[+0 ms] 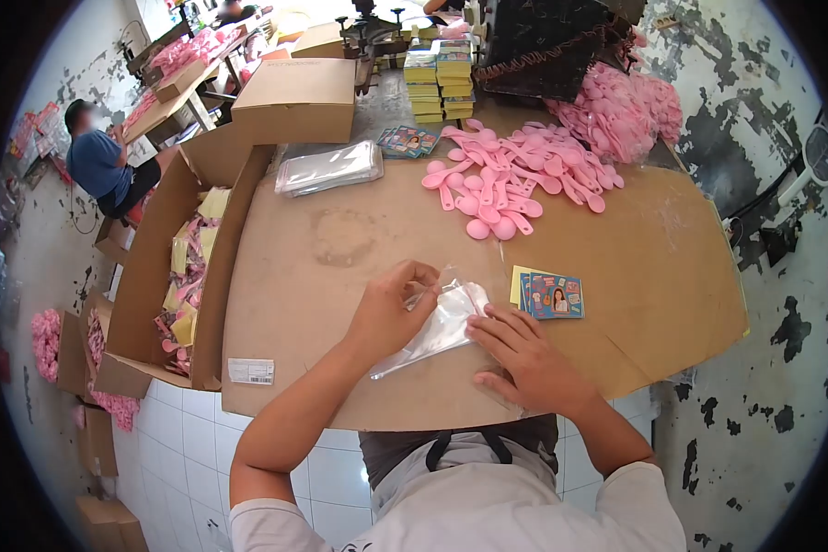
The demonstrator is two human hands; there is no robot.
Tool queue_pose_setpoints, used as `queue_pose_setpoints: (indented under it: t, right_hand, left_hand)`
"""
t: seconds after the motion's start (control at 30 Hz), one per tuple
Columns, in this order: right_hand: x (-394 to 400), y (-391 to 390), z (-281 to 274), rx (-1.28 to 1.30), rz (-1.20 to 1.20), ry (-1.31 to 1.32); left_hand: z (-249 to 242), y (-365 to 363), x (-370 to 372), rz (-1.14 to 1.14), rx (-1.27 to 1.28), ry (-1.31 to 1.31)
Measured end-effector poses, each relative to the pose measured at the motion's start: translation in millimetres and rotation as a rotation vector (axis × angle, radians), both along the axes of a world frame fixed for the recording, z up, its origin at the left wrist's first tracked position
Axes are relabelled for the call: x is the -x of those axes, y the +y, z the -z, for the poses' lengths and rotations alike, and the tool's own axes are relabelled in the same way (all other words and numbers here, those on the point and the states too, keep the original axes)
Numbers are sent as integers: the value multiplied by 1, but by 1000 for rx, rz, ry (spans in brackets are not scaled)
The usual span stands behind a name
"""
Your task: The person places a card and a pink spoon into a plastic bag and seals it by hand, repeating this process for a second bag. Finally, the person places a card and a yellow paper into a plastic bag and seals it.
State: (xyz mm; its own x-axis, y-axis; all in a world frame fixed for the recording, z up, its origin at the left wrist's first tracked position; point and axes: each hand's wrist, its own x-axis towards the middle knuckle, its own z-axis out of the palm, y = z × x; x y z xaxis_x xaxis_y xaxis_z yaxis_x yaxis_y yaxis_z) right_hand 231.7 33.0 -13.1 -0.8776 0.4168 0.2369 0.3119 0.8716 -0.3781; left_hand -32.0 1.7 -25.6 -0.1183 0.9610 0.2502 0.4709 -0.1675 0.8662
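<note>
Head view: left hand (pixel 391 308) fingers pinching the top edge of a clear plastic bag (pixel 437 327) lying on the cardboard-covered surface (pixel 340 248). Right hand (pixel 524 359) fingers spread flat, pressing the bag's lower side. Printed cards (pixel 550 296) just beside the bag. Pink spoons (pixel 515 175) piled farther back. Open box (pixel 170 267) at left. Another person (pixel 101 166) sits far left.
</note>
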Motion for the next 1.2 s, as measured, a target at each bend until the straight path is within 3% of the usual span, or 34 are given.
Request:
queue_pose_setpoints:
  t: [0.07,0.17,0.27,1.2]
  right_hand:
    - [1,1,2,24,2,26]
    - [-1,3,2,66,22,68]
    - [-3,5,1,94,66,124]
    - [-14,5,1,6,182,221]
  left_hand:
    - [0,1,4,32,46,-129]
    - [0,2,4,150,135,-625]
    - [-9,0,1,208,183,-708]
    - [-10,-5,-5,195,183,-608]
